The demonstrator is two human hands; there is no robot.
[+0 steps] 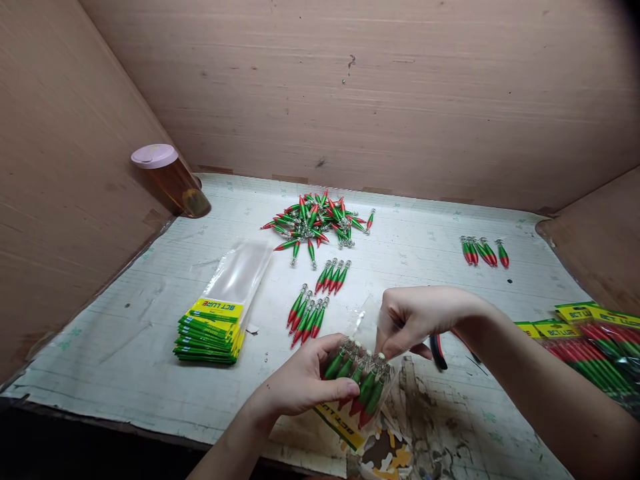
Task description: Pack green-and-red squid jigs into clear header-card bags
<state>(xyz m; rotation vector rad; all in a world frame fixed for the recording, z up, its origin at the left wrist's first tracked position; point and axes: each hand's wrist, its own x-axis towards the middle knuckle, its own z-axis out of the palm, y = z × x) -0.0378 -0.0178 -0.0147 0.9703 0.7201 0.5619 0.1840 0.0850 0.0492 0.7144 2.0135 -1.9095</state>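
My left hand [310, 383] grips a clear plastic bag [345, 427] with a yellow and green label end, its thumb across the front. Inside lie several green and red fishing lures [367, 387], their wire hooks pointing toward the bag's upper end. At that end, my right hand [405, 327] is closed in a pinch on the bag, right beside the hooks; its fingertips are partly hidden. Left of the hands, two groups of loose lures [333, 277] lie in rows on the table. A stack of flat labelled bags [210, 333] sits farther left.
A heap of lures [315, 223] lies at the back. Several more lures [484, 252] lie at the right, above filled packets [590, 340]. A lidded jar [173, 180] leans at the left wall. Red-and-black tool handles [439, 352] show beneath my right arm. Cardboard walls [350, 100] surround the table.
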